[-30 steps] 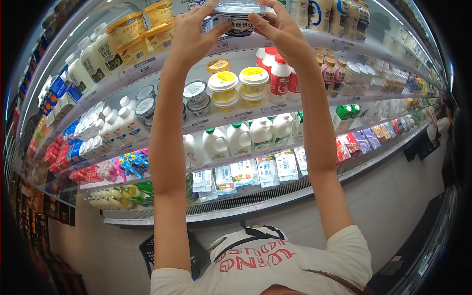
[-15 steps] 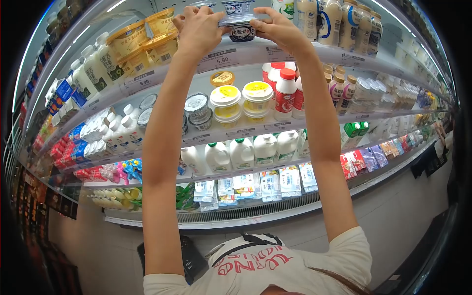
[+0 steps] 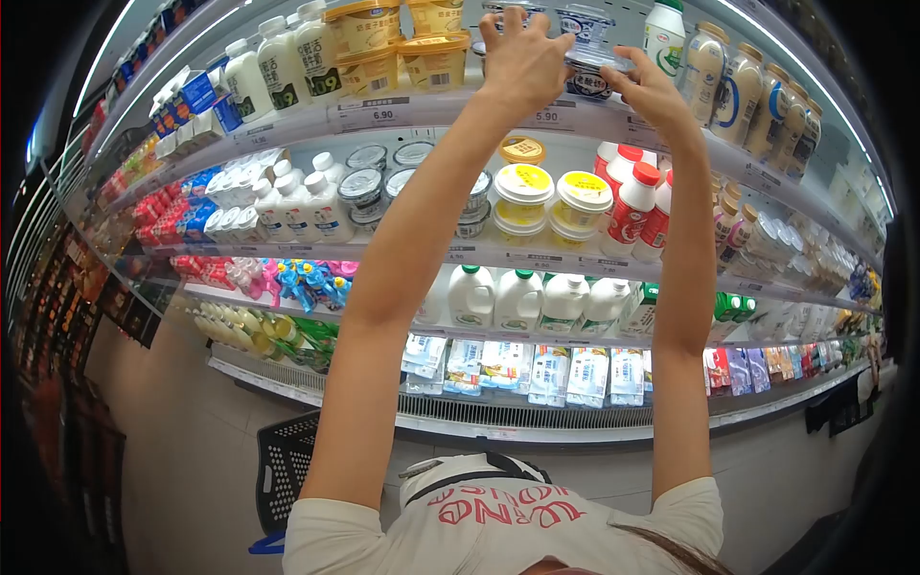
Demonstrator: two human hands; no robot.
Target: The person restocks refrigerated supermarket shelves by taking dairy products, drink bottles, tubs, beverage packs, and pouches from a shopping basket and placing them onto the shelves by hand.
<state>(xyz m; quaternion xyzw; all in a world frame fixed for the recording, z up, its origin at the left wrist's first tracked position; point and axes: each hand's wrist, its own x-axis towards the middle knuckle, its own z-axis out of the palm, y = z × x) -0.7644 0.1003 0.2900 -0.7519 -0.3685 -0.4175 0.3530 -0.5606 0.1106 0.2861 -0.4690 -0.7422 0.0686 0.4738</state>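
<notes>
Blue-and-white yogurt cups with clear lids stand stacked on the upper shelf. My left hand (image 3: pixel 525 65) is raised at the left of this stack, fingers spread, with one fingertip close to the upper yogurt cup (image 3: pixel 585 23). Further yogurt cups behind that hand are partly hidden by it. On the right side, my right hand (image 3: pixel 659 94) pinches the rim of the lower yogurt cup (image 3: pixel 588 80) between thumb and fingers. This cup sits at the shelf's front, above the price strip. Whether the left fingertips touch a cup cannot be made out.
Yellow tubs (image 3: pixel 369 69) stand left of the cups, and a white bottle with a green cap (image 3: pixel 663 38) stands right. Below are white-and-yellow tubs (image 3: pixel 523 196), red-capped bottles (image 3: pixel 632 206) and milk jugs (image 3: pixel 471 295). A black basket (image 3: pixel 283 470) is at lower left.
The view has swung left, so shelf and hands appear further right and lower. My left hand's fingers have spread apart; my right hand stays at the cup's right side.
</notes>
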